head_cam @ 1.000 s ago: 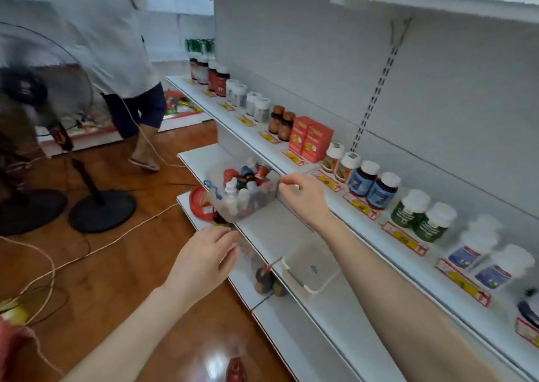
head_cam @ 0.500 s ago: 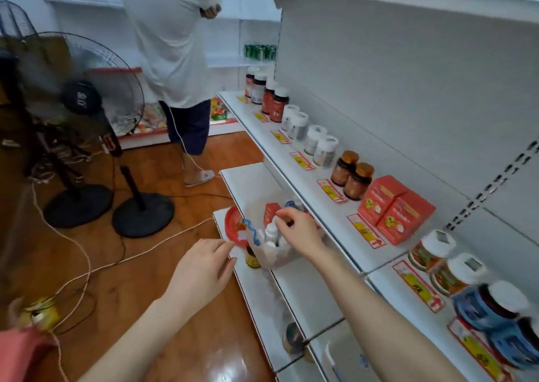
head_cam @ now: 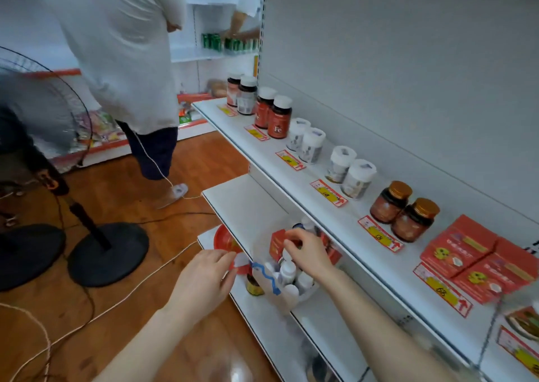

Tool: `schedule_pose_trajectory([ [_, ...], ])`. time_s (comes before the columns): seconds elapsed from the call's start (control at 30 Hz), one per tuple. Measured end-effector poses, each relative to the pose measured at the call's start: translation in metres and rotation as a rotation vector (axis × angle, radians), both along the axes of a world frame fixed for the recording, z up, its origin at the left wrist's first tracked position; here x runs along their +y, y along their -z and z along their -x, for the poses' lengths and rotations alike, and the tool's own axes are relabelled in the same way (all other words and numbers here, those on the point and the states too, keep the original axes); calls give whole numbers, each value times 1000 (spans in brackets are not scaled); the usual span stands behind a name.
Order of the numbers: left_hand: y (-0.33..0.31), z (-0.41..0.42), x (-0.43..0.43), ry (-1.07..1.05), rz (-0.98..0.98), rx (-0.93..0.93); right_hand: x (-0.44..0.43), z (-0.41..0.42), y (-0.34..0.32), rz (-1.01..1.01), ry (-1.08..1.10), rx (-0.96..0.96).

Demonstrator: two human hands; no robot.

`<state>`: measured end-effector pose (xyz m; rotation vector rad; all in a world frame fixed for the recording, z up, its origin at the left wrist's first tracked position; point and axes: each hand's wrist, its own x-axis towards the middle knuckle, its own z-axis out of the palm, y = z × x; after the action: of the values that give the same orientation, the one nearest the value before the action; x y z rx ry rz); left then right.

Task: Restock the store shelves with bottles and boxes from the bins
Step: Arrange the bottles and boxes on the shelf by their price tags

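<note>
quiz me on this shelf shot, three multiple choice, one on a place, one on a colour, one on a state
1. The clear bin sits: A on the floor; B on the shelf below the bottles; C on the top shelf.
2. The lids of the brown jars are: A white; B green; C gold.
3. The right hand: A hangs idle; B pinches a red box in the bin; C lifts a bottle.
B, it rests on that lower shelf. C, both lids shine gold. B, fingers curl on the box top.

"Fe" stands on the red label of a dark bottle (head_cam: 278, 122). The price tag (head_cam: 442, 292) under the red boxes (head_cam: 466, 250) reads "68" (other tags are too blurred).
</note>
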<state>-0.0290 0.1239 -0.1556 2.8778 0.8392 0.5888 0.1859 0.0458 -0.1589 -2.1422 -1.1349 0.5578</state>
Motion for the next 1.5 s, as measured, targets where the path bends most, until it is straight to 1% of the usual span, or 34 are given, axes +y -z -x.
schedule_pose_trajectory([
  [0.13,8,-1,61,131,60,52,21,6,8,45,137,-23],
  [0.23,15,-12,92,212,76,48,20,5,19,90,220,-47],
  [0.43,38,-47,112,343,125,66,3,-7,51,257,315,-53],
  [0.53,53,-60,116,357,161,124,1,-17,69,324,357,-39],
  [0.8,104,-90,138,359,201,241,32,-34,118,498,319,24],
  [0.9,126,-101,143,390,196,227,43,-37,139,546,297,37],
  [1.03,156,-119,149,424,192,258,59,-44,168,610,256,-27],
  [1.17,186,-133,155,478,126,269,68,-46,199,656,263,-69],
  [1.27,202,-138,159,543,117,290,69,-44,208,634,337,-31],
  [1.37,207,-145,163,596,138,308,60,-40,195,486,479,49],
  [1.5,208,-171,165,656,171,290,38,-31,163,308,674,76],
])
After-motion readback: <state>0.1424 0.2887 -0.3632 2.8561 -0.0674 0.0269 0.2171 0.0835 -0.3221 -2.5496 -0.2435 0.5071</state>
